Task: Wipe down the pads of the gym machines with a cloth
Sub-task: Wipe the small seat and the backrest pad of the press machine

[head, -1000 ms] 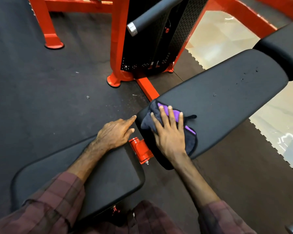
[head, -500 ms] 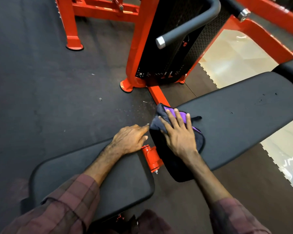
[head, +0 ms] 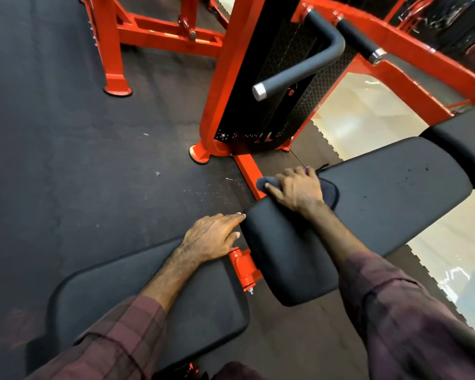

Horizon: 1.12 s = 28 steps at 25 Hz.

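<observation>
On back pad point(head: 381, 193) — right hand point(head: 296, 189) grips cloth point(head: 330, 193).

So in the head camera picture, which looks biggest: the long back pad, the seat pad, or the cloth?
1. Long back pad
2. Seat pad, though it sits nearer the camera, so this is unsure
3. Cloth, mostly hidden under the right hand

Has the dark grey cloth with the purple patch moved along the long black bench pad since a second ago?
Yes. The dark grey cloth under the right hand has slid toward the long black bench pad's far edge, nearer the red floor beam.
</observation>
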Tool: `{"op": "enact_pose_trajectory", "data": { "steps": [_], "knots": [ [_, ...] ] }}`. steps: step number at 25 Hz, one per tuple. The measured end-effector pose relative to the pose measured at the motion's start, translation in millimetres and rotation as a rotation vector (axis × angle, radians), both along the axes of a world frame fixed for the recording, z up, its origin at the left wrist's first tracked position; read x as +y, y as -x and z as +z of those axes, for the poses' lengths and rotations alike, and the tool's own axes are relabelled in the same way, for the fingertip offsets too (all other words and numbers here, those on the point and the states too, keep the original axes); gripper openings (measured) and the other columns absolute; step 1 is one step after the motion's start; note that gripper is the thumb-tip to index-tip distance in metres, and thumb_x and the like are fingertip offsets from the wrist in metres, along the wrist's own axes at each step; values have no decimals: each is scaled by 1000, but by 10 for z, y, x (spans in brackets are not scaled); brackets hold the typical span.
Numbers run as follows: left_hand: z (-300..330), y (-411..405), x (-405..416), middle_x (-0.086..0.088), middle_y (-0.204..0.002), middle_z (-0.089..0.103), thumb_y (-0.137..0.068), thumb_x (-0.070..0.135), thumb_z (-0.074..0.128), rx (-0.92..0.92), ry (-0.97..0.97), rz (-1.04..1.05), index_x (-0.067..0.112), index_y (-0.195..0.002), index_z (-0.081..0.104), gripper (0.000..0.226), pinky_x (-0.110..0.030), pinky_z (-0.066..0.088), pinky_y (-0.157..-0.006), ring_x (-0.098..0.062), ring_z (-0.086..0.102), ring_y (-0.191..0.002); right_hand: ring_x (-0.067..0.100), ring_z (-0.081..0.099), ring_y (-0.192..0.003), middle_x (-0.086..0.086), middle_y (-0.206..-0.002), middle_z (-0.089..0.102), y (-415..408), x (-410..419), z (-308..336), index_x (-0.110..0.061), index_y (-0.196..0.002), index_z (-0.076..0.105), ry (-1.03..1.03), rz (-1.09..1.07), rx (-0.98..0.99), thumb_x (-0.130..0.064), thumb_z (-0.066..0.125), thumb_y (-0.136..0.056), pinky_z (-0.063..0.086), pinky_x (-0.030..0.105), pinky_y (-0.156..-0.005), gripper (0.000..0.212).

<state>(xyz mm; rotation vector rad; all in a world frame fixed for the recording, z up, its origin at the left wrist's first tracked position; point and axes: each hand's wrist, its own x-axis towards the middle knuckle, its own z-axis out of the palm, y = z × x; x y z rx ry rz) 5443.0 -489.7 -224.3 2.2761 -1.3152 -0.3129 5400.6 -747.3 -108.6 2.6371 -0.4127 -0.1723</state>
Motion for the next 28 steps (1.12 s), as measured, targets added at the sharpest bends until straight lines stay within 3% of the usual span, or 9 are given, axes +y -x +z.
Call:
{"op": "enact_pose_trajectory", "data": {
  "steps": [3, 7, 10, 12, 15, 21, 23, 25, 28],
  "knots": [
    [20, 10, -22, 11, -161, 47, -104, 42, 51, 26, 17, 14, 33, -160, 36, 58, -42, 46, -108, -18, 51, -139, 30, 56, -124, 4, -129, 68, -134, 114, 18, -30, -121, 72, 33, -167, 6, -72, 28, -99, 31, 54, -111, 65],
    [50, 32, 9, 10, -157, 52, -105, 42, 52, 8, 17, 22, 34, -160, 37, 58, -44, 47, -106, -20, 54, -136, 30, 53, -128, 4, -135, 64, 92, 487, -315, -28, -137, 63, -53, 119, 78, -69, 27, -103, 23, 58, -119, 64],
    [-13, 41, 8, 18, -164, 41, -105, 44, 50, -12, 2, 7, 37, -160, 36, 57, -42, 47, -108, -17, 52, -138, 32, 48, -139, 6, -140, 62, 224, 121, -132, -24, -146, 58, -41, 5, -104, -64, 35, -104, 12, 64, -125, 62],
    [-30, 14, -78, 18, -164, 41, -106, 43, 48, -13, 17, 40, 36, -155, 43, 49, -42, 46, -108, -17, 52, -139, 36, 38, -150, 10, -152, 55, 324, 67, -117, -22, -148, 58, -42, -110, -214, -56, 44, -103, 12, 66, -126, 58],
    [23, -14, -343, 8, -157, 54, -101, 49, 35, 27, 100, 144, 30, -148, 53, 53, -46, 48, -109, -24, 56, -136, 38, 20, -159, 9, -169, 35, 760, 395, -536, -22, -153, 53, -101, 35, -283, -44, 57, -96, 12, 65, -126, 61],
    [45, 95, -951, -1, -149, 62, -105, 30, 44, 252, 369, 133, 17, -150, 54, 48, -35, 43, -116, -20, 59, -134, 39, 16, -161, 11, -172, 26, 951, 243, -320, -22, -155, 50, -142, -149, -465, -27, 56, -92, 12, 66, -126, 63],
    [36, 86, -1071, -2, -144, 65, -105, 27, 43, 325, 427, 195, 15, -147, 56, 46, -29, 44, -113, -18, 61, -131, 40, 13, -161, 14, -173, 24, 1065, 362, -462, -19, -155, 49, -142, -47, -414, -23, 51, -93, 12, 66, -125, 62],
    [55, 61, -1137, 0, -146, 64, -107, 31, 44, 350, 437, 222, 17, -148, 56, 45, -29, 43, -116, -15, 59, -134, 38, 14, -161, 13, -172, 28, 1512, 355, -574, -19, -155, 49, -103, 60, -377, -20, 51, -91, 14, 67, -125, 65],
    [87, 70, -1221, 7, -152, 59, -110, 41, 46, 365, 403, 197, 27, -151, 52, 44, -30, 40, -119, -9, 53, -140, 38, 15, -161, 12, -172, 26, 1698, 109, -322, -20, -155, 50, -74, -105, -490, -22, 59, -90, 13, 68, -125, 65]
  ]
}}
